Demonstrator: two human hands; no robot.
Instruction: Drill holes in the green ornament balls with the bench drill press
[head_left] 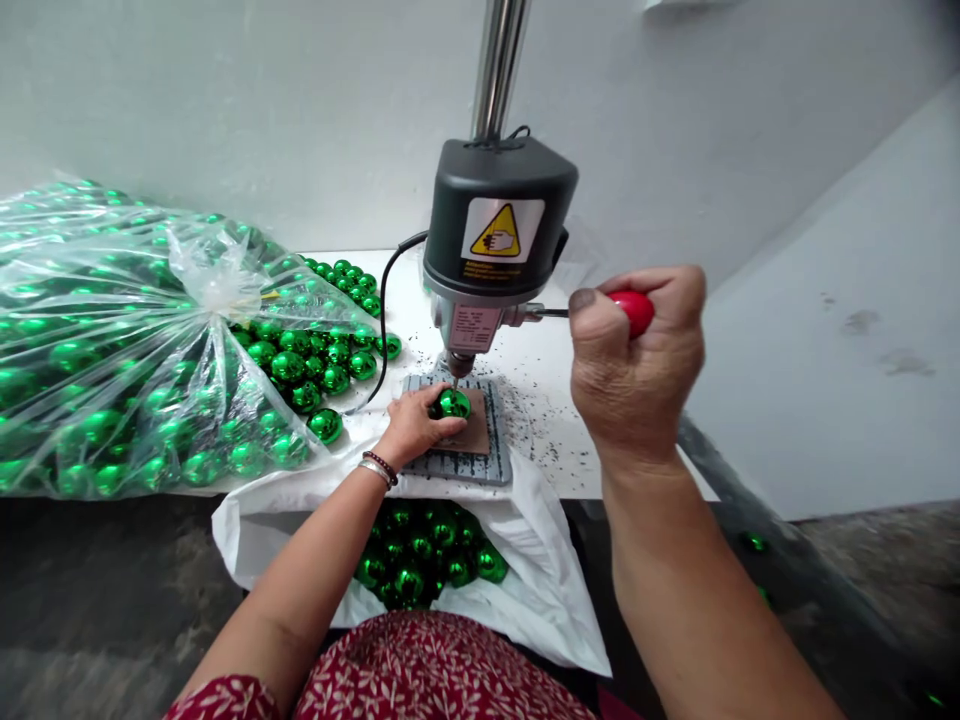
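Note:
On the drill press's base, my left hand (pixel 421 420) grips a shiny green ball (pixel 454 403) between thumb and fingers. The ball sits on a brown board (pixel 474 437) on top of the grey slotted base plate (pixel 497 470). Directly above it is the drill chuck (pixel 460 364), its thin bit reaching the top of the ball; I cannot tell how deep it goes. My right hand (pixel 641 370) is closed around the red knob (pixel 634 313) of the feed lever, at the right side of the dark drill press (pixel 501 215).
At the left lies a large clear plastic bag (pixel 221 285) full of green balls, with loose balls (pixel 315 370) beside it. A white sack (pixel 536 560) holding more balls hangs at the table's front edge. Dark shavings are scattered over the white table (pixel 559 400). A black cable (pixel 384 310) runs left of the drill.

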